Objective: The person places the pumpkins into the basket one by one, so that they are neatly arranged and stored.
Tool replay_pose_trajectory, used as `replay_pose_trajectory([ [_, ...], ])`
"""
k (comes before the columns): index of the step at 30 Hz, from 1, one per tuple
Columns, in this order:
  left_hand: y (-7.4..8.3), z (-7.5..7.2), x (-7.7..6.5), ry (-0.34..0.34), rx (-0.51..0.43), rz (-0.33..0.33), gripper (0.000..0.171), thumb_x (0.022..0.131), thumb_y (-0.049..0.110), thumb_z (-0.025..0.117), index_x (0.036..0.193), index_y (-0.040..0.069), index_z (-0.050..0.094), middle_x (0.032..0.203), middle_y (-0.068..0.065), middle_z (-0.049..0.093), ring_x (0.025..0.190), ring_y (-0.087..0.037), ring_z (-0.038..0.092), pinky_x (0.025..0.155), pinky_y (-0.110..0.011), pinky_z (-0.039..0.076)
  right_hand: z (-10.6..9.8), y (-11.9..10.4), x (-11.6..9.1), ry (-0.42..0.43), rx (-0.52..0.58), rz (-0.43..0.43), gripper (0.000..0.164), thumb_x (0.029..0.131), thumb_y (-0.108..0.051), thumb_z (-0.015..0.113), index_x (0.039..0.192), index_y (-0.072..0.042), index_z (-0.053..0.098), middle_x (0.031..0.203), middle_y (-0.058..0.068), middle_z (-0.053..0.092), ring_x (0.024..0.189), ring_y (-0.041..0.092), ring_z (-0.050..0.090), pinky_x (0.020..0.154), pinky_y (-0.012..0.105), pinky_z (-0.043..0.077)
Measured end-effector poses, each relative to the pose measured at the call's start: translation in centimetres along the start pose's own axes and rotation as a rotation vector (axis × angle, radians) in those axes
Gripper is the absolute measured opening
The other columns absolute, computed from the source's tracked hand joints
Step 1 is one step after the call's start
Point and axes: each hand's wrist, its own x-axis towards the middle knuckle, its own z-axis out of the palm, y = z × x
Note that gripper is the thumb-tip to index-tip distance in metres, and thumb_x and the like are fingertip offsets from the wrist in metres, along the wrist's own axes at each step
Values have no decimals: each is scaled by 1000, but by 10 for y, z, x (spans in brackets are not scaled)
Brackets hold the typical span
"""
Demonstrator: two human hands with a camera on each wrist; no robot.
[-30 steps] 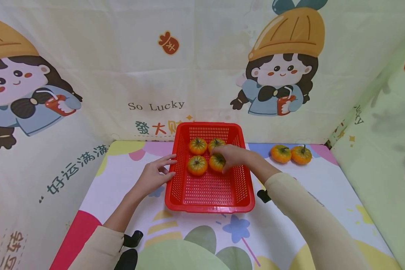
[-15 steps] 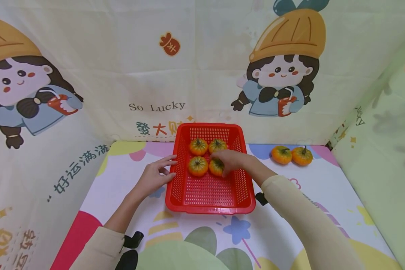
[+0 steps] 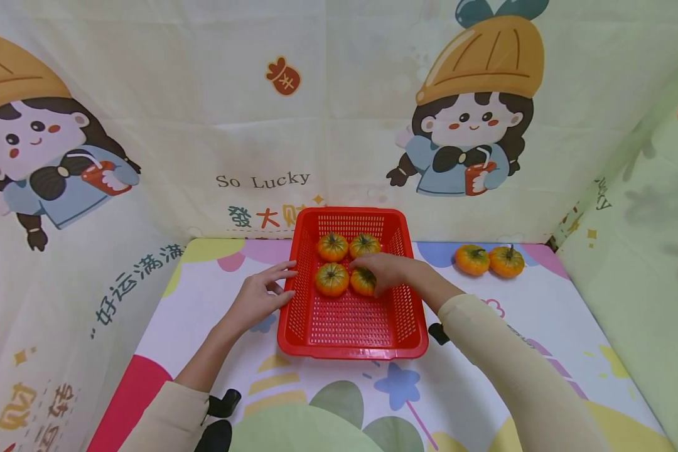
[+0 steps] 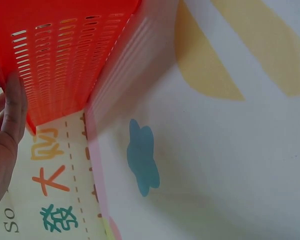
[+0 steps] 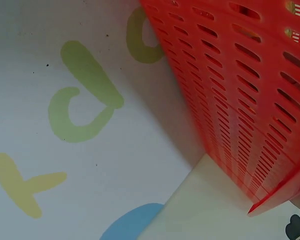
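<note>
A red perforated plastic basket (image 3: 367,349) stands on the table, with several small orange pumpkins inside. My right hand (image 3: 387,271) reaches over its right side and grips the near-right pumpkin (image 3: 363,284), partly covering it. Beside that one sits another pumpkin (image 3: 331,280); behind are two more, a back-left pumpkin (image 3: 332,247) and a back-right pumpkin (image 3: 365,244). My left hand (image 3: 258,296) touches the basket's left rim with loosely spread fingers, also seen in the left wrist view, where the fingers (image 4: 12,107) lie against the rim. The right wrist view mostly shows the basket's outer wall (image 5: 235,90).
Two more pumpkins, a left one (image 3: 472,260) and a right one (image 3: 506,261), rest side by side at the table's back right. A printed cloth wall (image 3: 350,125) rises directly behind the basket. The tabletop (image 3: 542,326) carries a colourful print.
My right hand has come down and slightly nearer with the pumpkin, settling beside the near-left one. The left hand stays at the rim. The head view has shifted slightly.
</note>
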Motion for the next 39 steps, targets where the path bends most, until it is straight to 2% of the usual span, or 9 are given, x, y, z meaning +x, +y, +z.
replay_pose_trajectory([
  [9,1,1,0,-6,1,-6,46,91,12,76,136,6,67,155,-3,54,80,-19,68,67,-24,61,-1,-3,-6,5,14,13,90,74,-17,92,151,-34,50,154,-5,51,146,25,44,103,45,56],
  [15,1,1,0,-5,4,-1,46,91,11,76,136,5,67,155,-4,54,80,-19,68,67,-24,61,-4,-3,-11,19,38,12,89,76,-18,90,154,-30,49,155,-2,50,147,28,42,105,49,54],
  [23,-3,0,1,3,11,16,45,91,12,77,135,6,68,154,-4,55,80,-18,66,67,-24,60,-17,-4,-27,63,68,-39,90,78,-17,90,157,-23,46,158,2,48,148,30,40,105,52,53],
  [28,-2,1,1,-2,7,4,46,91,13,77,136,7,68,155,-3,55,81,-19,66,67,-24,61,-25,0,-43,120,94,-57,87,81,-18,88,157,-23,45,162,4,43,152,33,36,105,53,54],
  [33,-2,1,0,-5,5,-7,47,91,12,77,137,7,67,155,-3,55,81,-19,66,68,-24,61,-29,6,-61,195,186,-81,88,81,-17,88,157,-25,45,162,7,42,150,36,37,97,51,58],
  [39,-1,1,0,-4,2,-4,47,91,12,77,137,7,67,154,-3,55,82,-20,66,68,-24,61,-30,17,-82,368,234,-122,87,81,-26,88,156,-22,45,159,9,45,147,35,42,98,56,57],
])
